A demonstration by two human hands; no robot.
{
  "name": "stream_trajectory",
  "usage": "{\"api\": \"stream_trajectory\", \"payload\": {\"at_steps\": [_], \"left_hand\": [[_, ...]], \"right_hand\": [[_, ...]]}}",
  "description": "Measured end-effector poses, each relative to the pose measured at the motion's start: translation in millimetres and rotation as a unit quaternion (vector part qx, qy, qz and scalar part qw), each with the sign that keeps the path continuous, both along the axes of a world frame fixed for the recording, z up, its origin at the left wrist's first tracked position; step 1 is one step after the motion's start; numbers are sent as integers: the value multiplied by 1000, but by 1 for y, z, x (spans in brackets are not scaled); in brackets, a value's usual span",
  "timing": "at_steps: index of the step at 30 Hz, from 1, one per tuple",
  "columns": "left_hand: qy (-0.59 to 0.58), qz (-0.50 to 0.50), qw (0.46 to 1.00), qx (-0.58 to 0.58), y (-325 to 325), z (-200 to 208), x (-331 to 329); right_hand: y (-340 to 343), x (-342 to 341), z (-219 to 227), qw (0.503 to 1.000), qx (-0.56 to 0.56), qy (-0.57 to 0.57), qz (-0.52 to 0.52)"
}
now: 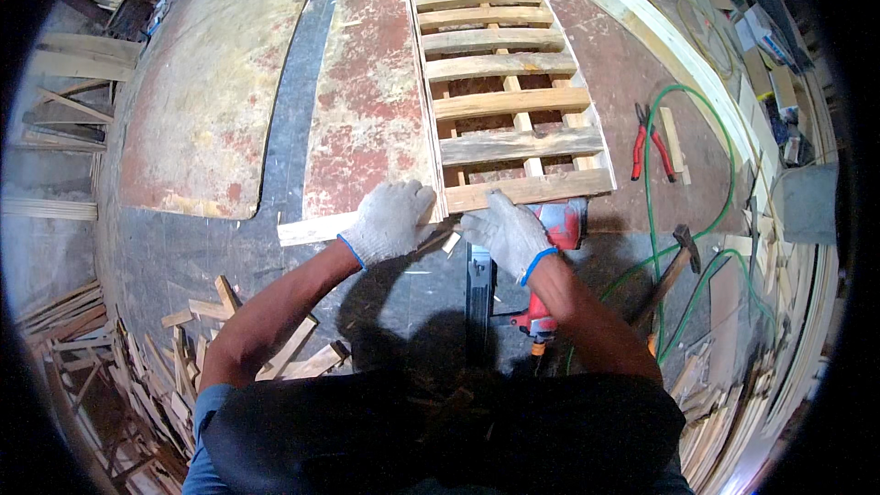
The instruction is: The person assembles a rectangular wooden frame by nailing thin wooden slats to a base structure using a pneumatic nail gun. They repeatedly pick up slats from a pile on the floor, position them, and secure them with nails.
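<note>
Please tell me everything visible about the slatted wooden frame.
The slatted wooden frame looks pale, one near slat greyish. Slats cross lengthwise strips, with gaps between. It lies flat, extending forward. The gloved right hand touches its nearest slat; the gloved left hand is at its near left corner.

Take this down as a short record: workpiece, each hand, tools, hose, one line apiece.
Workpiece: slatted wooden frame
Left hand: gloved, over a pale board at the frame's near left corner
Right hand: gloved, at the frame's near edge
Tools: nail gun partly behind right hand; pliers and hammer farther right
Hose: green hose looping at right
</note>
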State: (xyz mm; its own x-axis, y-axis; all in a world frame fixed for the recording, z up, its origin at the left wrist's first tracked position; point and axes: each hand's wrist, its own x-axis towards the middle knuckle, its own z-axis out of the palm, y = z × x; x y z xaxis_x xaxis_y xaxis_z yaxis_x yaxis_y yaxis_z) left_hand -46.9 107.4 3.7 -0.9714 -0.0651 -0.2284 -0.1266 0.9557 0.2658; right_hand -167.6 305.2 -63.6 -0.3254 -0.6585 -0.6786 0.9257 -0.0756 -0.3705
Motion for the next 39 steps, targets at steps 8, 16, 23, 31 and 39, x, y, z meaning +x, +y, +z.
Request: {"api": "stream_trajectory", "payload": {"at_steps": [8, 16, 23, 31, 39], "left_hand": [[-58, -8, 998, -22, -18, 10, 133], [-434, 22, 901, -15, -43, 72, 253], [-20, 219, 891, 398, -11, 50, -24], [52, 403, 601, 688, 46, 17, -168], [17, 403, 523, 751, 44, -42, -176]], "right_hand": [[35, -22, 54, 991, 41, 110, -57], [68, -50, 105, 958, 150, 238, -60], [183, -17, 78, 969, 41, 227, -86], [302, 51, 97, 902, 278, 187, -270], [299, 30, 81, 891, 309, 135, -306]]}}
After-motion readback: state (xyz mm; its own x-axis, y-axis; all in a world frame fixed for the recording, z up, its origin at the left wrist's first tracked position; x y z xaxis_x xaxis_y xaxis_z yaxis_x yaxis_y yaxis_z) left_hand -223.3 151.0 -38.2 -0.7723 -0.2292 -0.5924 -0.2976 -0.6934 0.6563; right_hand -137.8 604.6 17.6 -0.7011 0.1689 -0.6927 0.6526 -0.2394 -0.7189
